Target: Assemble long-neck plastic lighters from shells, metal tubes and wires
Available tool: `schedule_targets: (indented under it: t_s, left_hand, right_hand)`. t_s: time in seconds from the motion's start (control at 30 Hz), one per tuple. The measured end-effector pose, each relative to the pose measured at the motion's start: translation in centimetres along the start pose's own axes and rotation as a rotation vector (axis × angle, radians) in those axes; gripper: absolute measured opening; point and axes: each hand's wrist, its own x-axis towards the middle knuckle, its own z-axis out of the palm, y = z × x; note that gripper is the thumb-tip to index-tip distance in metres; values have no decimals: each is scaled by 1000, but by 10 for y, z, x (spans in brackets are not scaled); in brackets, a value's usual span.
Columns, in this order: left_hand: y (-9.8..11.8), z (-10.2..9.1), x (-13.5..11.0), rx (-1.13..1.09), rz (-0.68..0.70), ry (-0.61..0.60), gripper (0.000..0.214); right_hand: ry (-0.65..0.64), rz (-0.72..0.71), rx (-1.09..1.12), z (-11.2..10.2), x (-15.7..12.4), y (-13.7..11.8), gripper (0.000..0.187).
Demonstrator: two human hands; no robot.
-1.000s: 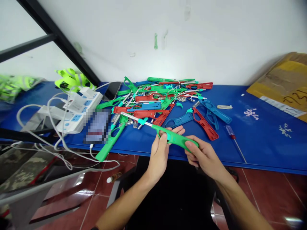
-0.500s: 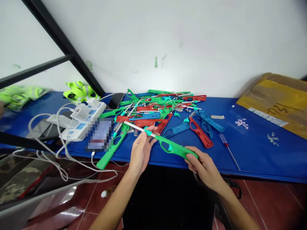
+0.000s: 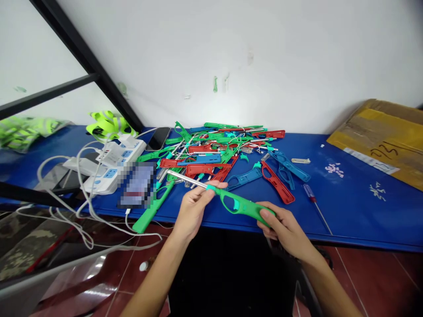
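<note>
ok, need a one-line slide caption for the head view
Both hands hold a green lighter over the blue table, right hand on the handle, left hand at the metal nozzle.

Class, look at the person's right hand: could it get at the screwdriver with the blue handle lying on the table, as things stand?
Probably yes, once it lets go. The right hand grips the tail of the green lighter, so it is occupied. The screwdriver lies alone on the blue table just to that hand's right, with nothing lying between.
</note>
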Motion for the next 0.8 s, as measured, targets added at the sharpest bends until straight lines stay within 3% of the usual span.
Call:
schedule_targets:
  t_s: [0.13, 0.3, 0.57, 0.8]
  left_hand:
    - [-2, 2, -2, 58, -29, -101, 42]
    - [0, 0, -4, 126, -24, -68, 45]
    - [-1, -1, -3, 141, -24, -171, 40]
    - [-3, 8, -5, 172, 5, -181, 45]
  right_hand:
    - [31, -64, -87, 0, -2, 4, 55]
    - [94, -205, -295, 1, -6, 7, 46]
    - [-26, -150, -314, -1, -1, -2, 49]
    - [-22, -149, -349, 2, -6, -1, 50]
